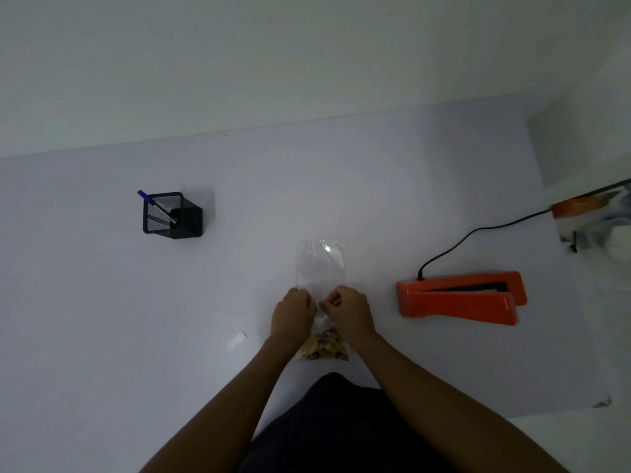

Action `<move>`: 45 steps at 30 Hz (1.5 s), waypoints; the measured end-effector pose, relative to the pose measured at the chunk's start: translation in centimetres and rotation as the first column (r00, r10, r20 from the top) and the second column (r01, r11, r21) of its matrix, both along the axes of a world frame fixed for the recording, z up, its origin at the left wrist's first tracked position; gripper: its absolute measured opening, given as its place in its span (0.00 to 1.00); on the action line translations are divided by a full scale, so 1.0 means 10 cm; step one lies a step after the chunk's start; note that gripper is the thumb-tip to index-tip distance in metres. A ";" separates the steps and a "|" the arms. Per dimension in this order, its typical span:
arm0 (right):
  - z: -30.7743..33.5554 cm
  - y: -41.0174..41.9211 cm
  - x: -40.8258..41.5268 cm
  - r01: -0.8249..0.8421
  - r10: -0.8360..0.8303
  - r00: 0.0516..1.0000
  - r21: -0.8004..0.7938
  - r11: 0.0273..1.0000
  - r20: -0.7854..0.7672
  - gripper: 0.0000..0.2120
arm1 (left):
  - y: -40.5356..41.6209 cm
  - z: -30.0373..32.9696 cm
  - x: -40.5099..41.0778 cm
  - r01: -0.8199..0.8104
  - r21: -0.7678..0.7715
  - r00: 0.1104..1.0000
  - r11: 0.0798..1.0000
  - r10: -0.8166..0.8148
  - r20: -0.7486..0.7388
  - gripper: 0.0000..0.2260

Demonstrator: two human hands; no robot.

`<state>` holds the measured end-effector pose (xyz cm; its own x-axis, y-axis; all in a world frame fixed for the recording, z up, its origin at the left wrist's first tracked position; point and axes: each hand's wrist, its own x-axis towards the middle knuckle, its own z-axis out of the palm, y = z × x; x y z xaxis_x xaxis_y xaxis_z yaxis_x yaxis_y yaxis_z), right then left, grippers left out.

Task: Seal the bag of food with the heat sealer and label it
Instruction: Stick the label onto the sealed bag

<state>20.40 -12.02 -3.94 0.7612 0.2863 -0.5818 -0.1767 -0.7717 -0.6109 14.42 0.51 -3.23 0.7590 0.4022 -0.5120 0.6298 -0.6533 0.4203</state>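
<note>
A long clear plastic bag (321,264) lies flat on the white table (102,302), its open end pointing away from me. Brown and yellow food (324,346) sits in its near end. My left hand (293,315) and my right hand (348,312) pinch the bag at its middle, side by side, fingers curled on the plastic. An orange heat sealer (461,298) lies to the right, its black cord (478,233) running off to the right. A small white label (236,341) lies left of the bag.
A black mesh pen holder (172,215) with a blue pen (150,199) stands at the far left. The white wall rises behind the table's far edge. Blurred objects with an orange lid (580,206) sit beyond the table's right edge.
</note>
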 end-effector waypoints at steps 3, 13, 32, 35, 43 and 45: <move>0.00 -0.01 -0.02 0.005 -0.005 1.000 -0.022 1.000 -0.003 0.10 | 0.01 -0.01 -0.02 0.024 0.004 1.000 1.000 -0.024 0.002 0.12; 0.00 -0.04 -0.05 0.109 -0.109 0.994 -0.046 0.993 -0.007 0.19 | 0.02 -0.02 -0.05 -0.036 0.003 0.999 0.999 0.036 0.016 0.12; -0.03 -0.09 -0.06 0.242 -0.241 0.970 0.035 0.970 -0.018 0.14 | 0.13 -0.02 0.01 -0.263 -0.035 0.964 0.964 0.262 -0.044 0.19; 0.06 -0.03 -0.13 0.236 -0.236 0.972 -0.009 0.972 -0.005 0.17 | 0.12 -0.01 0.02 -0.266 -0.037 0.963 0.963 0.264 -0.054 0.20; 0.04 -0.06 -0.12 0.122 -0.122 0.992 -0.042 0.992 -0.008 0.18 | 0.13 -0.02 -0.03 -0.213 -0.040 0.977 0.976 0.212 -0.014 0.17; 0.05 -0.06 -0.11 0.144 -0.145 0.989 -0.031 0.989 -0.024 0.16 | 0.14 -0.02 -0.06 -0.186 -0.035 0.983 0.982 0.186 0.004 0.15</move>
